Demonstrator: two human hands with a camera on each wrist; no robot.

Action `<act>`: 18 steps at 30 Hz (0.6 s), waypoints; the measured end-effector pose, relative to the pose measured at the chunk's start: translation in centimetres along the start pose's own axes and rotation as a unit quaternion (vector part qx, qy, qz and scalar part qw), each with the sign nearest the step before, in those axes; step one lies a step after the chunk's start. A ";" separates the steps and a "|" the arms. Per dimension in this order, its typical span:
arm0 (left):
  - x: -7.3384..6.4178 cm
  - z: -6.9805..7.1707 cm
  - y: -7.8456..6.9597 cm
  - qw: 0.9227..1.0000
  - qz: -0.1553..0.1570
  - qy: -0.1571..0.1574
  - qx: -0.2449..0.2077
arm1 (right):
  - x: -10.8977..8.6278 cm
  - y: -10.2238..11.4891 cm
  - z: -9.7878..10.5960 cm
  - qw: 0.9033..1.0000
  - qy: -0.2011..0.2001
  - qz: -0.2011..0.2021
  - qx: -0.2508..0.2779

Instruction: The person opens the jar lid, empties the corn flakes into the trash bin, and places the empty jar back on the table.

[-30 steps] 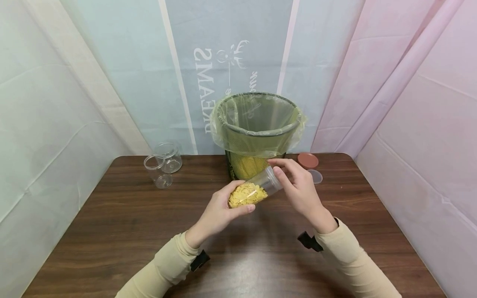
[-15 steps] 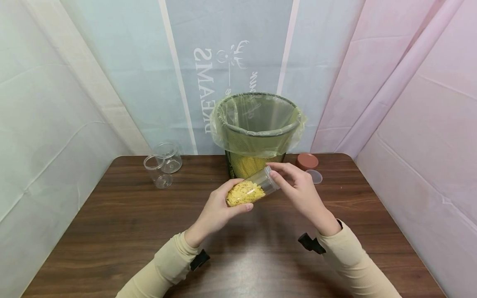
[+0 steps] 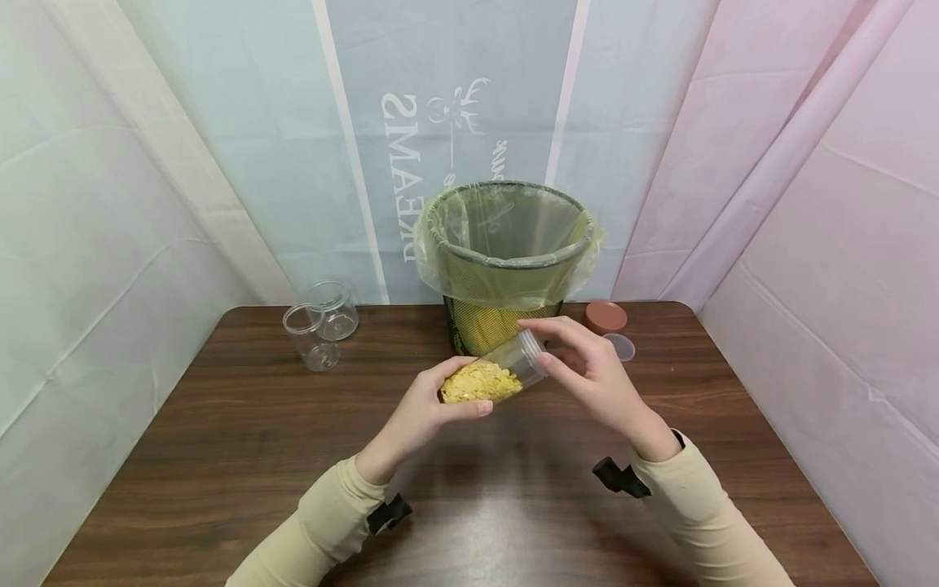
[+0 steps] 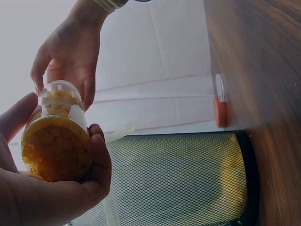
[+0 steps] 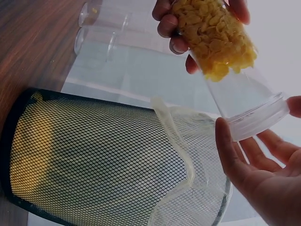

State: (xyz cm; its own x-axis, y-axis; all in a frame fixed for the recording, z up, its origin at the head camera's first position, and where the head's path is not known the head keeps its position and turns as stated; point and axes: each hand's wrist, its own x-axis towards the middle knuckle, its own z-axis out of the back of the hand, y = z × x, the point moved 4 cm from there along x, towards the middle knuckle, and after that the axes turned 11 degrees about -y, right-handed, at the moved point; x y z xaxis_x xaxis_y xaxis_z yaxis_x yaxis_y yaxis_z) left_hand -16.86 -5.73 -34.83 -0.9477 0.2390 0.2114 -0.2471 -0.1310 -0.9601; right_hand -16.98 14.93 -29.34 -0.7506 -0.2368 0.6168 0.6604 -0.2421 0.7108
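My left hand [image 3: 418, 412] grips a clear plastic jar [image 3: 506, 355] around its lower half. Yellow corn-like flakes [image 5: 214, 35] fill that lower part; the upper part is see-through. The jar is tilted, its clear ribbed lid [image 5: 258, 120] pointing up and to the right in the head view. With thumb and fingers, my right hand [image 3: 597, 375] holds the lid end. From the left wrist view, the jar's round base [image 4: 56, 148] faces the camera, flakes pressed against it.
Behind the jar stands a black mesh bin [image 3: 458, 322] with a pale yellow liner [image 3: 506, 281] and something yellow low inside. Two open clear jars [image 3: 302, 336] sit at the back left. Red lids [image 3: 606, 316] and a clear disc [image 3: 621, 348] lie right of the bin on the wooden table [image 3: 242, 456].
The jar has shifted slightly left and toward me, with the left hand around it. My right hand's fingers have changed position around the lid end, and its wrist has moved slightly right.
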 end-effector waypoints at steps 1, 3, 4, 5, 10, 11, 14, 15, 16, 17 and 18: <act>0.0 0.0 0.0 1.000 0.003 0.004 -0.007 | 0.0 0.0 0.0 1.000 0.002 0.003 0.008; 0.0 0.0 0.0 1.000 0.007 0.012 -0.018 | -0.1 0.1 0.0 1.000 0.007 0.009 0.023; 0.0 0.0 0.1 1.000 0.010 0.016 -0.025 | -0.1 0.1 0.0 0.999 0.009 0.014 0.029; 0.1 -0.1 0.1 0.999 0.012 0.021 -0.031 | -0.1 0.1 0.0 0.999 0.010 0.021 0.036; 0.1 -0.1 0.2 0.997 0.024 0.044 -0.058 | -0.1 0.4 0.1 0.996 0.017 0.053 0.071; 0.1 -0.1 0.2 0.997 0.024 0.048 -0.061 | -0.1 0.4 0.1 0.995 0.017 0.059 0.077; 0.0 -0.2 0.1 0.996 0.021 0.058 -0.066 | 0.0 0.5 0.2 0.993 0.018 0.074 0.093; 0.1 -0.2 0.1 0.996 0.021 0.060 -0.067 | 0.0 0.5 0.2 0.992 0.018 0.077 0.097; 0.1 -0.2 0.1 0.996 0.020 0.061 -0.066 | 0.0 0.5 0.2 0.992 0.019 0.079 0.101; 0.1 -0.2 0.1 0.996 0.021 0.061 -0.067 | 0.0 0.5 0.2 0.991 0.019 0.080 0.104; 0.1 -0.2 0.1 0.996 0.022 0.061 -0.065 | 0.0 0.5 0.2 0.991 0.020 0.081 0.107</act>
State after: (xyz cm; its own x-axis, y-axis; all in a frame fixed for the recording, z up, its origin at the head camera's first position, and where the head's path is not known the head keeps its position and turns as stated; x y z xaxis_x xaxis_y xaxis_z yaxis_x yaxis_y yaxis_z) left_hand -16.90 -5.55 -34.91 -0.9231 0.3527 0.1531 -0.1710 -0.0199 -0.9851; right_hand -16.64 15.00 -28.89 -0.6316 -0.2943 0.7173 0.7493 0.0062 0.6623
